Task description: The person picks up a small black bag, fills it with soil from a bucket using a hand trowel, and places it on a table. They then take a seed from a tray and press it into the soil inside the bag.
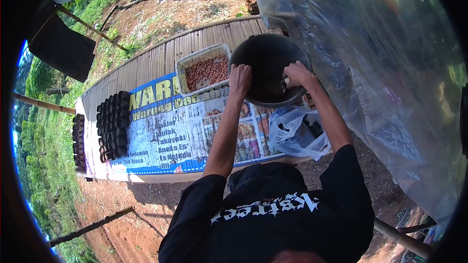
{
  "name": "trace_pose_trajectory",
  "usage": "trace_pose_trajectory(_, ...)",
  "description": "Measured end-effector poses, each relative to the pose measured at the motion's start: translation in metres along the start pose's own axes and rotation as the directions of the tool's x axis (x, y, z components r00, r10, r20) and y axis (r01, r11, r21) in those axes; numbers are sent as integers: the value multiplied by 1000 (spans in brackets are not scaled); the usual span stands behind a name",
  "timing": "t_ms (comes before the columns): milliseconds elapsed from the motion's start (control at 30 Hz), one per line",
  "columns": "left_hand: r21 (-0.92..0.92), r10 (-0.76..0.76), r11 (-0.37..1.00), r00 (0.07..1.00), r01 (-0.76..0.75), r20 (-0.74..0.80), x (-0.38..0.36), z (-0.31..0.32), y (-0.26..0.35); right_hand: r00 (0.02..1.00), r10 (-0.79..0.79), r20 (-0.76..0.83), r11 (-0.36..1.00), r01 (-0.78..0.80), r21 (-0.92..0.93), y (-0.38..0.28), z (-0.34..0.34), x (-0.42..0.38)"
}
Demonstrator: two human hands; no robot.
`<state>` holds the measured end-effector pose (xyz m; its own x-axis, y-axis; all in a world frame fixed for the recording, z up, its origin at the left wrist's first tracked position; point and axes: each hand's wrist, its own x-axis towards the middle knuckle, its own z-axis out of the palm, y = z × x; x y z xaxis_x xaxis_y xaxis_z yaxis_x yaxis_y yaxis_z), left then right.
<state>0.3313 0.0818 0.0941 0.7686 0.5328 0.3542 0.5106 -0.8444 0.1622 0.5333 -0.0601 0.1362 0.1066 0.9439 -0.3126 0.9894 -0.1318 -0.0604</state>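
Note:
A dark round bucket (273, 103) stands at the back right of the bamboo table (170, 51); its inside lies in deep shade. My left hand (240, 80) is closed on the left side of the bucket's rim. At the bucket's right side, my right hand (297, 74) is over the opening, its fingers curled round a small pale thing too small to name. Left of the bucket, a whitish rectangular tray (180, 79) holds many small reddish-brown pieces. A translucent plastic bag (287, 136) with something dark inside lies below the bucket, near the table's front edge.
Rows of small black pots (114, 126) stand on the printed banner (146, 141) at the left, with more pots (79, 139) at the table's end. Plastic sheeting (370, 68) hangs along the right. A dark cloth (63, 46) hangs at the upper left, near bamboo poles.

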Motion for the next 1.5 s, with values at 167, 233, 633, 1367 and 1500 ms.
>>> trace_pose_trajectory(167,13,34,999,999,-34,-29,-2,-1,0,999,28,-42,1000,-28,-6,2,-37,-27)
trace_pose_trajectory(233,33,32,999,999,-32,16,0,-2,1,998,36,-52,999,-35,18,8,-51,-35)
trace_pose_trajectory(633,21,58,998,996,-59,67,-2,-5,1,987,96,-129,995,-96,7,0,-98,-40)
trace_pose_trajectory(1367,39,61,997,996,-64,66,-2,0,-1,946,34,-322,946,-134,-294,-39,-99,-14)
trace_pose_trajectory(1500,21,61,998,998,-61,34,-3,4,-2,906,114,-407,939,-232,-252,-40,-95,-15)
